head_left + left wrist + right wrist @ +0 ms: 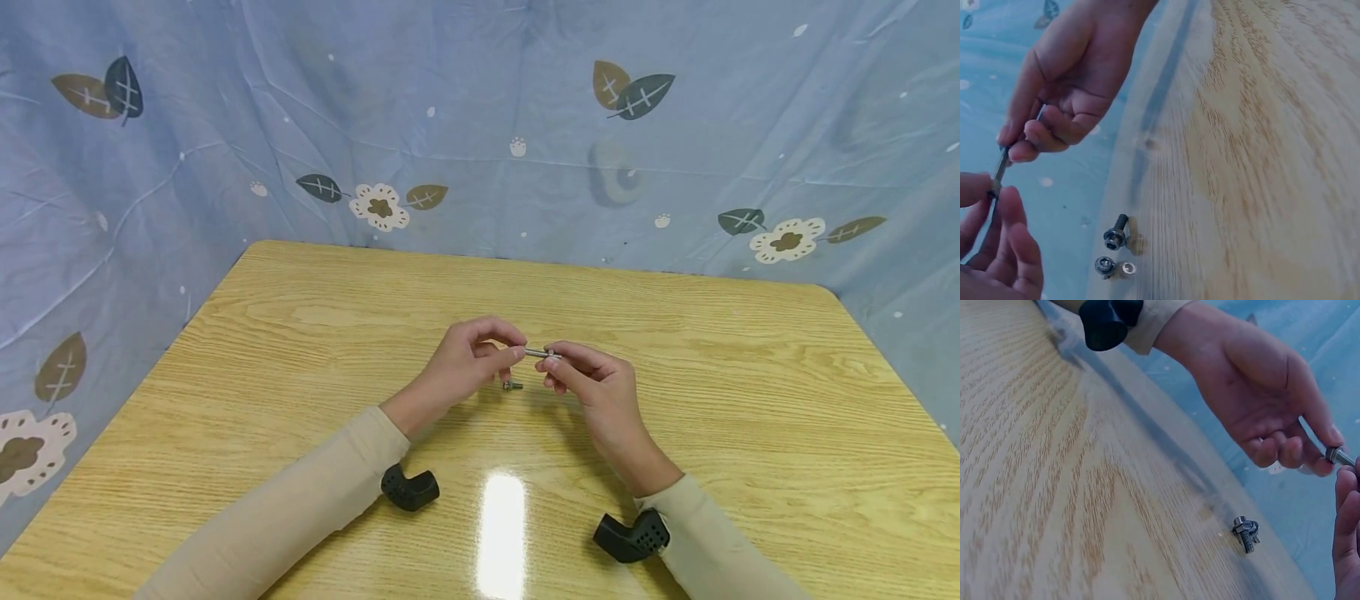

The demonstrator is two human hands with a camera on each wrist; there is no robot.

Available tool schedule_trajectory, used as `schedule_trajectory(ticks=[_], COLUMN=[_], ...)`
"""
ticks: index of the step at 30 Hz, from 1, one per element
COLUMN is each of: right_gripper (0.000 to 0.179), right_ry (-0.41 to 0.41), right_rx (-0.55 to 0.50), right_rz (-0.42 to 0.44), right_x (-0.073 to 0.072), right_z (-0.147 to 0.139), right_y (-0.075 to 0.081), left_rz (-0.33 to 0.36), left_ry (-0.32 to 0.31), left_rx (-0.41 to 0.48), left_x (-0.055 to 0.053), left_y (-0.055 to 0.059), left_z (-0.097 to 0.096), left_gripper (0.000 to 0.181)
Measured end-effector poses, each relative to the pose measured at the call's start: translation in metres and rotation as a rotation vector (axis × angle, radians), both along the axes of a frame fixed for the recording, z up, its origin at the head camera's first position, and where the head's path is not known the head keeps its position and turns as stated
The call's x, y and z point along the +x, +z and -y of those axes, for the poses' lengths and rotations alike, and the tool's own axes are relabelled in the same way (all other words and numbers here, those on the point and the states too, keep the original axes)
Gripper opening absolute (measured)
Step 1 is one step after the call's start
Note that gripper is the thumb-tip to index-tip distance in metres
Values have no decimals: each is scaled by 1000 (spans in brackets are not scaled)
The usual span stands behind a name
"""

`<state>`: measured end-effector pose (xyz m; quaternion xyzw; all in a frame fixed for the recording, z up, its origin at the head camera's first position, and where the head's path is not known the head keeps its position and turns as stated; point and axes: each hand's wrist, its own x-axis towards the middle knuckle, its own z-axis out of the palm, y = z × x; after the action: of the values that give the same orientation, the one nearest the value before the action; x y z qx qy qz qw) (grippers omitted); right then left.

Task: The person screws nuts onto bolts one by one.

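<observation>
Between both hands, raised above the table, is a slim silver bolt (537, 352) with a threaded shank. My left hand (463, 363) pinches its left end with thumb and fingers. A thicker collar, like a head or nut, shows on the bolt (1345, 458) beside those fingertips in the right wrist view. From the other side my right hand (600, 382) grips the right end of the bolt, where a small nut-like piece (551, 353) shows at the fingertips. Below the left fingers, two short socket-head bolts (1115, 236) with washers lie close together on the wood.
The light wood-grain table (712, 375) carries a bright glare patch near its front. A blue curtain with leaf and flower prints (487, 108) hangs behind and along the sides. Black wrist mounts (410, 490) stick out from both beige sleeves (322, 483).
</observation>
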<state>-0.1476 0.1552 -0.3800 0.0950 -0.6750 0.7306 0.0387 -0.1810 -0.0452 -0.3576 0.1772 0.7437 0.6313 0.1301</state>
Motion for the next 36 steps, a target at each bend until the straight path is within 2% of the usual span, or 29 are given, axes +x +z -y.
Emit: schedule_trajectory(ticks=[5, 9, 18, 24, 29, 33, 36], right_gripper=[31, 29, 23, 14, 14, 15, 23], right_ry=[4, 8, -2, 1, 3, 3, 1], right_rx=[-3, -9, -11, -18, -25, -18, -15], right_rz=[-5, -7, 10, 19, 18, 16, 14], right_x=[0, -1, 0, 1, 1, 1, 1], right_z=[0, 0, 0, 1, 1, 1, 1], right_y=[0, -1, -1, 0, 0, 0, 0], left_rz=[-28, -22, 15, -6, -7, 15, 39], left_ry=[-18, -37, 3, -8, -34, -14, 2], left_rx=[12, 16, -34, 1, 47, 20, -13], left_x=[2, 2, -1, 0, 1, 1, 0], left_y=[1, 3, 3, 3, 2, 3, 4], left_z=[2, 2, -1, 1, 3, 1, -1], left_gripper=[17, 20, 20, 15, 20, 17, 18])
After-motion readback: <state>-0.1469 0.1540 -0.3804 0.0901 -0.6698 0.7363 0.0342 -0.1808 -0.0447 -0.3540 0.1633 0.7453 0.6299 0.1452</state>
